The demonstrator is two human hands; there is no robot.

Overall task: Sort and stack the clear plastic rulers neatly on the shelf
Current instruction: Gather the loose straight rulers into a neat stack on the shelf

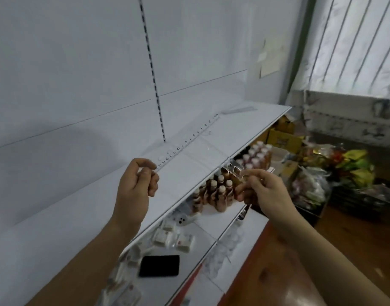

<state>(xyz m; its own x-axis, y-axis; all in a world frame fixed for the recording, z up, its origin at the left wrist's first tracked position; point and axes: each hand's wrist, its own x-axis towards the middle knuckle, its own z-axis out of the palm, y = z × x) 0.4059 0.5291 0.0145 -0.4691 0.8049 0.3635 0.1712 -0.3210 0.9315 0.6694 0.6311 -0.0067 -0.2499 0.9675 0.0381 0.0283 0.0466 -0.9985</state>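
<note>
The left hand (135, 180) pinches a ruler's (189, 141) near end; the right hand (261, 188) grasps a clear piece (233, 167). A loose pinch could skew the ruler off the shelf (244, 131).

White metal back panel (79, 62) fills the left and centre, crossed by thin horizontal seams. A slotted upright strip (153, 71) runs down it. Pale paper notes (271, 56) are stuck near the panel's right edge. Window (355, 40) at upper right, covered by a translucent sheet over slanted bars; soft daylight comes through. Below it a stained, marbled wall (344, 120). Reddish-brown wooden floor (278, 261) at lower right. Yellow cardboard boxes (282, 140) and a heap of coloured snack packets (355, 164) sit by the wall.
</note>
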